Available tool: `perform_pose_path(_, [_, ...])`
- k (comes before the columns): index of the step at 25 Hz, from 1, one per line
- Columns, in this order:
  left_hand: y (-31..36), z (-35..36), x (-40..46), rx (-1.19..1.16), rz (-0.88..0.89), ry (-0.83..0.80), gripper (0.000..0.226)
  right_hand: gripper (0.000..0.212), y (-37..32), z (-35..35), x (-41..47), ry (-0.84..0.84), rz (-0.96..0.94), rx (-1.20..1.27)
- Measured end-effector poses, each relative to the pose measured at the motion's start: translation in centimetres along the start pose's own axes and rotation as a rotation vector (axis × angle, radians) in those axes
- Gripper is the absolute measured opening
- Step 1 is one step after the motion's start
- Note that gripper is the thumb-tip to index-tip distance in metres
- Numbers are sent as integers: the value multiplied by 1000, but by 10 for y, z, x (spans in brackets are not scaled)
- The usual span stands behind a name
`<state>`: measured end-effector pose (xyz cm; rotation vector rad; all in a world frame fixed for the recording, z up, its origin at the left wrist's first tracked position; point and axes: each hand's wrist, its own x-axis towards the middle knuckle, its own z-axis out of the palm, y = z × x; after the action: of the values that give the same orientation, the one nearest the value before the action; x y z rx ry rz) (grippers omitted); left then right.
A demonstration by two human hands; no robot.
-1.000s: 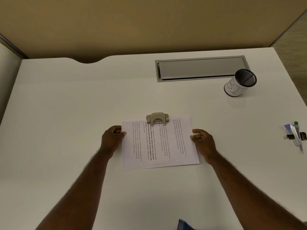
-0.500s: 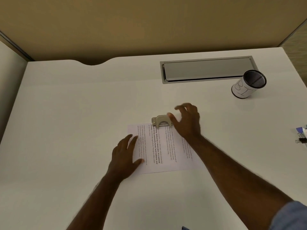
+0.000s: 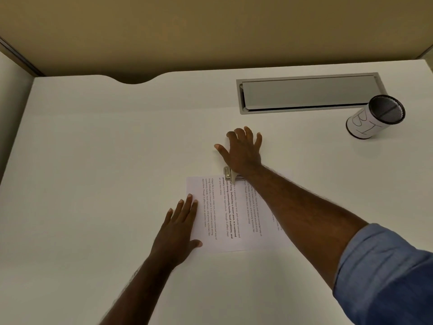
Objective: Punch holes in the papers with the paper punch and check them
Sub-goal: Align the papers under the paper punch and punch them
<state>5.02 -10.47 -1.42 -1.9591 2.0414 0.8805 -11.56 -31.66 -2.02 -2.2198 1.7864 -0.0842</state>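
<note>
**Palm on the punch, papers held flat**

A white desk point(image 3: 93, 160) fills the view, backed by a tan partition point(image 3: 210, 31) at 12 o'clock. Set into the desk at 1 o'clock is a long grey cable hatch point(image 3: 307, 95). Just right of the hatch's end, at 2 o'clock, stands a mesh pen cup point(image 3: 375, 119) wrapped in white paper with handwritten letters.

The papers point(image 3: 225, 221), printed with text running sideways, lie just below centre. The right forearm, with a rolled blue sleeve point(image 3: 384, 273) at 4 o'clock, crosses over their right half.

The left hand point(image 3: 180, 228) lies flat at 7 o'clock of the sheet, fingers straight and together, the fingertips and thumb resting on the paper's left edge.

The right hand point(image 3: 243, 151) reaches past the sheet's far edge, fingers spread apart and extended, its heel pressing down on the paper punch point(image 3: 229, 175). The punch sits at the sheet's 12 o'clock edge, mostly hidden under the wrist; only its left metal end shows, over the paper's margin.
</note>
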Motion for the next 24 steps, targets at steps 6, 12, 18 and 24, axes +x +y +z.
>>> perform_pose_path(6, [3, -3, 2, 20, 20, -22, 109, 60, 3, 7, -1, 26, -23, -9])
perform_pose_path(12, [0, -6, 4, 36, 30, -57, 110, 62, 4, 14, 2, 43, -41, -22])
perform_pose_path(18, [-4, -3, 4, 124, 43, -41, 108, 71, 4, 17, 3, 57, -41, -36])
perform_pose_path(24, [-8, 2, 5, 136, 54, -24, 108, 82, 5, 22, 6, 9, -21, -76])
